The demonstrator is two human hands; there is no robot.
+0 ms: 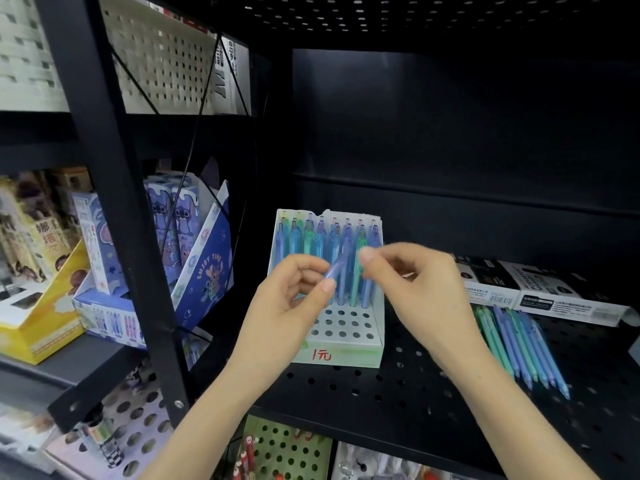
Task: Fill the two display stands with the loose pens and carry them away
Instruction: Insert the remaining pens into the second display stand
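Observation:
A white display stand [341,344] with a red "1元" label sits on the black perforated shelf [381,393]. Its back rows hold several blue and green pens [322,237]; the front holes are bare. In front of the stand, my left hand [294,292] holds a pale purple pen [337,266] between thumb and fingers. My right hand [412,282] pinches the pen's upper end. A pile of loose pens [519,344] lies on the shelf at the right. Only one stand is in view.
Two black and white boxes [540,289] lie behind the loose pens. A black upright post [114,202] splits off the left bay with blue cartoon boxes [194,251] and a yellow box [38,317]. A lower shelf holds more goods.

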